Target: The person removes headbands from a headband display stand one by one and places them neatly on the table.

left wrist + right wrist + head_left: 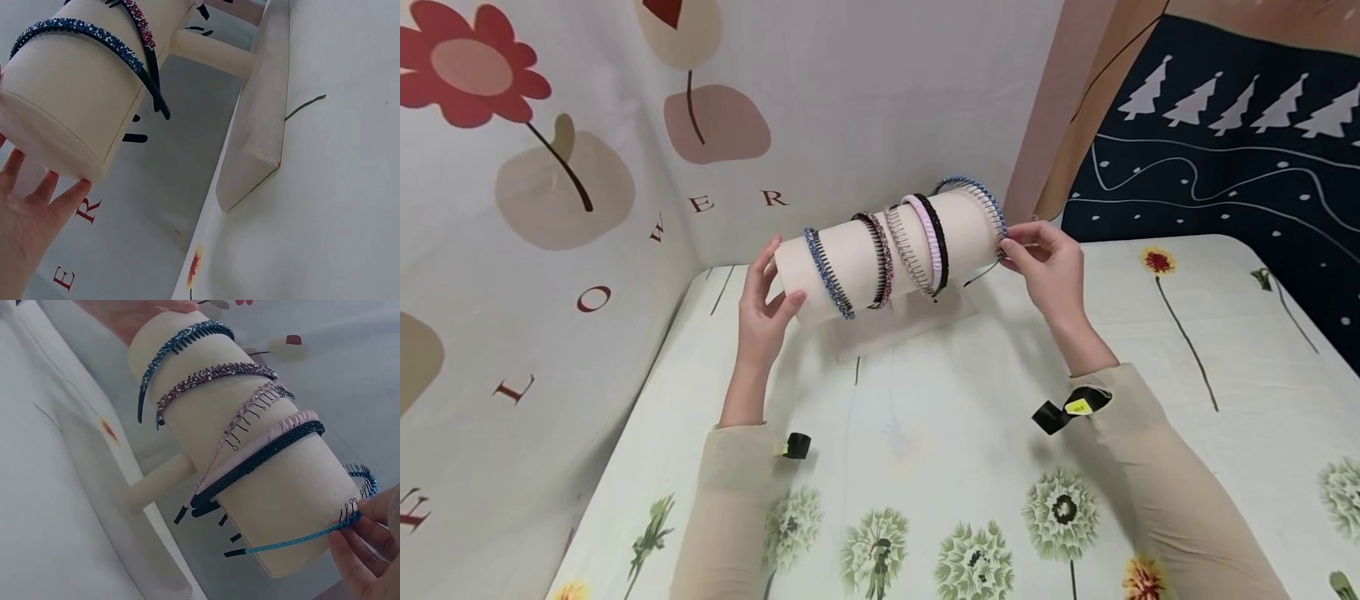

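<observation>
A cream headband stand, a padded roll on a post and flat base, stands on the table. With fingers and thumb, my left hand grips the roll's left end. At the opposite end, my right hand pinches a blue headband with wire teeth, which arches over the roll. Between the hands the roll carries a blue glittery headband, a pink-and-black glittery one, a pale pink toothed headband, a pink fabric headband and a black headband side by side.
The table wears a flower-printed cloth. Close behind the stand hangs a pale wall cloth with lettering and flowers. A dark cloth with white trees is at the far right. Each wrist bears a small black camera.
</observation>
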